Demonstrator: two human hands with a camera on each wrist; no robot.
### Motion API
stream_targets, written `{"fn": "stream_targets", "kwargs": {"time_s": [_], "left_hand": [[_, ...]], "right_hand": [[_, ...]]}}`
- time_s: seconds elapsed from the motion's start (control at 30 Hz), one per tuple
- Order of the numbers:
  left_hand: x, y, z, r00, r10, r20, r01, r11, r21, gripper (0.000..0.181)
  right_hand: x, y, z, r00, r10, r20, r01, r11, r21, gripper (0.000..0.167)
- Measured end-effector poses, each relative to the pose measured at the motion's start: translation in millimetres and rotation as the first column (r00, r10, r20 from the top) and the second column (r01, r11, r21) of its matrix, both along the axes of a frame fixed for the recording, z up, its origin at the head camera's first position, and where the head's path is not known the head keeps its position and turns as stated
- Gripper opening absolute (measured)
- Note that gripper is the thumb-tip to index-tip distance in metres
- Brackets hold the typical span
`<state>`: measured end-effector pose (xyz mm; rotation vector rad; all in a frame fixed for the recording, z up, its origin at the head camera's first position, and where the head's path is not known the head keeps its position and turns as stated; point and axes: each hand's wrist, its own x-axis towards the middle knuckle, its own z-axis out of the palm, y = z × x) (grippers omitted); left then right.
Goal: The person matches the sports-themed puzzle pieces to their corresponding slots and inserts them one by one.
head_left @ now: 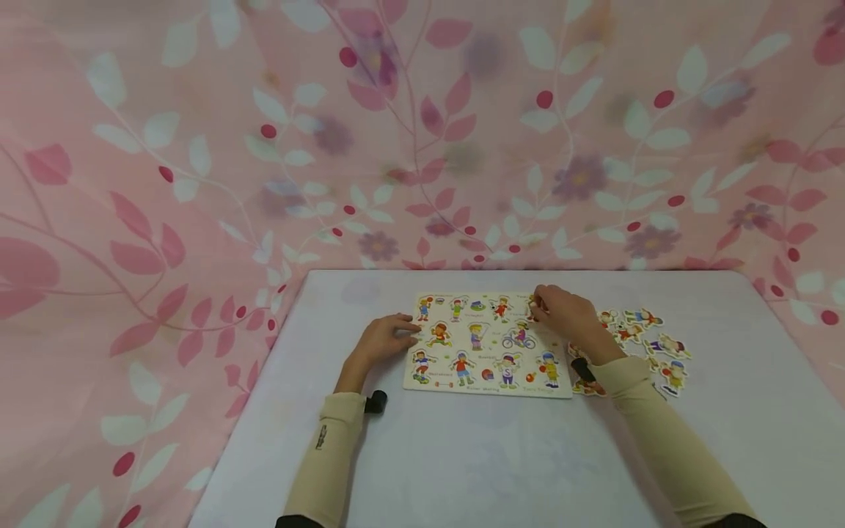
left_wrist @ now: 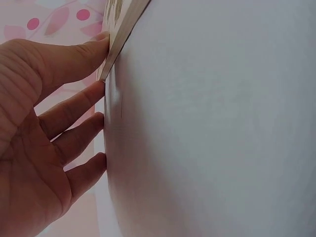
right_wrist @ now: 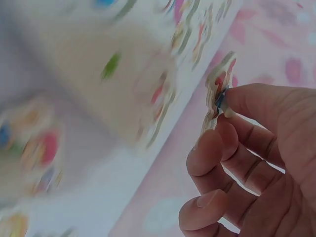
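Observation:
A wooden puzzle board (head_left: 439, 378) with pictures of children at sports lies on the white table. At its left edge is my left hand (head_left: 388, 339), fingers fairly straight and spread, the thumb touching the board's edge in the left wrist view. Over the board's far right corner, my right hand (head_left: 566, 314) pinches a puzzle piece (right_wrist: 220, 86) between thumb and fingers. That piece is seen nearly edge-on in the right wrist view, so its picture is hard to make out. Several figures show across the board, among them a cyclist (head_left: 518, 336) near the right hand.
Several loose puzzle pieces (head_left: 667, 346) lie spread on the table (head_left: 502, 455) to the right of the board. Some are partly hidden beneath the right wrist. A pink flowered cloth (head_left: 422, 147) hangs behind the table's far edge.

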<state>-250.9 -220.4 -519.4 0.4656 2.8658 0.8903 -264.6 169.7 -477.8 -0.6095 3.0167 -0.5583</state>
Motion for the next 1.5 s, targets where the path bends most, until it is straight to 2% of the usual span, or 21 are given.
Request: {"fn": "stream_targets", "kwargs": {"time_s": [0.17,0.47,0.63,0.77,0.9,1.07,1.3,1.5], "left_hand": [[0.0,1.2,-3.5,1.000,0.001,-0.004,-0.001,1.000,-0.001,0.026],[0.3,1.2,-1.7,1.000,0.005,-0.015,-0.005,1.000,0.000,0.026],[-0.3,-0.8,-3.1,1.000,0.014,-0.018,-0.014,1.000,-0.011,0.025],[-0.4,-0.7,-3.5,1.000,0.015,-0.004,-0.015,1.000,0.007,0.025],[-1.1,1.7,-2.2,1.000,0.013,-0.004,-0.013,1.000,0.014,0.025],[0.0,1.3,-1.2,0.999,0.032,0.005,-0.032,0.999,0.016,0.025],[-1.2,-0.3,-1.6,1.000,0.023,-0.016,-0.023,1.000,0.018,0.025],[-1.2,1.0,-1.9,1.000,0.014,-0.015,-0.014,1.000,0.015,0.024]], "right_hand": [[-5.5,-29,-3.0,0.999,0.038,0.003,-0.038,0.999,-0.026,0.011],[-18.4,-85,-7.8,0.994,0.109,-0.006,-0.109,0.994,-0.007,0.009],[-26.5,-112,-8.8,0.983,0.174,-0.051,-0.175,0.984,-0.016,0.010],[-32.9,-132,-4.5,0.976,0.214,-0.037,-0.214,0.977,-0.003,0.012],[-41.6,-151,-2.6,0.976,0.220,0.010,-0.220,0.975,0.042,0.012],[-49.5,-174,-5.3,0.974,0.226,0.026,-0.227,0.972,0.060,0.010],[-55.0,-192,-9.4,0.979,0.199,0.050,-0.202,0.976,0.079,0.009],[-54.2,-201,-16.2,0.979,0.184,0.083,-0.191,0.976,0.100,0.013]]}}
